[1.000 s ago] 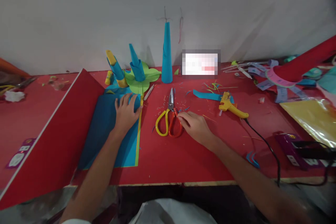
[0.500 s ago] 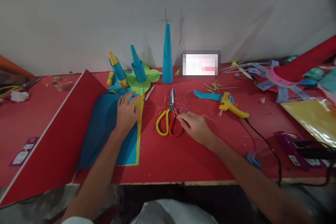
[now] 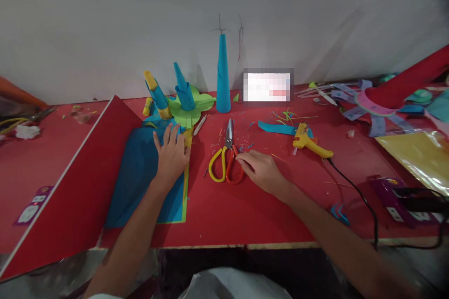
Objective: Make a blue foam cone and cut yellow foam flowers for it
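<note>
Because the blue sheets (image 3: 135, 177) on the worktop (image 3: 224, 219) look light and crease-prone, they suit a gentle edge hold; the left hand (image 3: 171, 156) spreads over them, the right hand (image 3: 263, 170) bunches its fingertips by the rigid scissors' (image 3: 228, 142) red handle, grip unclear.

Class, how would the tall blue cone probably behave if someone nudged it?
The tall blue cone looks like rolled paper, so probably light and easily dented. Tall on a narrow base, it might tip, and its rounded side could then roll.
</note>
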Motion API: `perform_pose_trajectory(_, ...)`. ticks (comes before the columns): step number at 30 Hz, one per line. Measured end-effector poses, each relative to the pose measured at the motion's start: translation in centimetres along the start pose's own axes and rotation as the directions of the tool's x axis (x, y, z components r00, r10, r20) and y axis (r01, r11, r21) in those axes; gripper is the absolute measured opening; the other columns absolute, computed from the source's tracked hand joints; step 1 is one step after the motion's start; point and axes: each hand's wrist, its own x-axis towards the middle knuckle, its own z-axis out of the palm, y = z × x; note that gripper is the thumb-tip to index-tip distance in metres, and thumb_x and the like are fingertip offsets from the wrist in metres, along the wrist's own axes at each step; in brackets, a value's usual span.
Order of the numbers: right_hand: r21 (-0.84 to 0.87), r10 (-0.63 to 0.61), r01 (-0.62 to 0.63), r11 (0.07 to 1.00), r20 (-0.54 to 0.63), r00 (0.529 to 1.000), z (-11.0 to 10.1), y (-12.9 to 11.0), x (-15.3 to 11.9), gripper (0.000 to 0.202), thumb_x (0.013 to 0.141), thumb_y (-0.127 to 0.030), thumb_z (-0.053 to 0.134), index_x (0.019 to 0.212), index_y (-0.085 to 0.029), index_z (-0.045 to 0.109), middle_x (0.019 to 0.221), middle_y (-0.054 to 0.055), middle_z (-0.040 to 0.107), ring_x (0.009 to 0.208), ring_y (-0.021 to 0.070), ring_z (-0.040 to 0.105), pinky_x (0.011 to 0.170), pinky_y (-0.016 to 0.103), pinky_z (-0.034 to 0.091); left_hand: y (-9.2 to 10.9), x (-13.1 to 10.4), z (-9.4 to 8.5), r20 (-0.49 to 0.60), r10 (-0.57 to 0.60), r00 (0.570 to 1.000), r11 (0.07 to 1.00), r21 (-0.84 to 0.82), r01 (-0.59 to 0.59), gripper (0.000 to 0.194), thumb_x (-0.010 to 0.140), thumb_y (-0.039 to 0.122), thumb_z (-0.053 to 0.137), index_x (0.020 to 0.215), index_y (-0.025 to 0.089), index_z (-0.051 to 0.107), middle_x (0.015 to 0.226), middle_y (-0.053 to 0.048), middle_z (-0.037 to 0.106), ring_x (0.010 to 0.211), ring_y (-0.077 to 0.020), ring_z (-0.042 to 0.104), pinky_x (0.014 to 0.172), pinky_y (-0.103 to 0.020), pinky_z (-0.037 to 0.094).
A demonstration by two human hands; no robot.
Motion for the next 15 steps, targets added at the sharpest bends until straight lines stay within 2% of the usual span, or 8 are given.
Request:
perform_pose_trajectory(7, -0.011, -0.038, 0.038, 0.999, -0.038, 0.999, 0.11, 0.16, -0.04, 0.027, 0.113, -0.026, 0.048, 0.108, -0.022, 0.075, 0.092, 0.007, 0.080, 0.082, 0.0199, 0.072, 0.075, 0.031, 0.052, 0.25, 0.42, -0.29, 0.156, -0.039, 0.987, 0.989, -0.136, 0.060, 0.044, 0.087, 0.019, 0.055, 0.130, 0.021, 0.065, 0.176, -0.011, 0.041, 0.169, -0.0325, 0.026, 0.139, -0.064, 0.012)
perform_pose_trajectory(10, -0.006, -0.036, 0.036, 0.999, -0.042, 0.998, 0.06, 0.13, -0.05, 0.026, 0.113, -0.025, 0.048, 0.109, -0.022, 0.074, 0.091, 0.006, 0.079, 0.081, 0.0201, 0.072, 0.076, 0.031, 0.052, 0.34, 0.60, -0.45, 0.183, -0.041, 0.982, 0.985, -0.156, 0.070, 0.053, 0.083, 0.014, 0.055, 0.134, 0.022, 0.065, 0.177, -0.009, 0.040, 0.169, -0.0311, 0.025, 0.139, -0.065, 0.012)
perform_pose_trajectory(15, -0.010, -0.062, 0.062, 0.998, -0.047, 0.997, 0.07, 0.02, -0.01, 0.026, 0.113, -0.025, 0.048, 0.108, -0.022, 0.074, 0.090, 0.006, 0.080, 0.082, 0.0199, 0.072, 0.075, 0.031, 0.051, 0.35, 0.64, -0.45, 0.206, -0.051, 0.977, 0.982, -0.170, 0.087, 0.053, 0.080, 0.010, 0.054, 0.129, 0.024, 0.067, 0.174, -0.007, 0.044, 0.168, -0.0301, 0.029, 0.137, -0.066, 0.016)
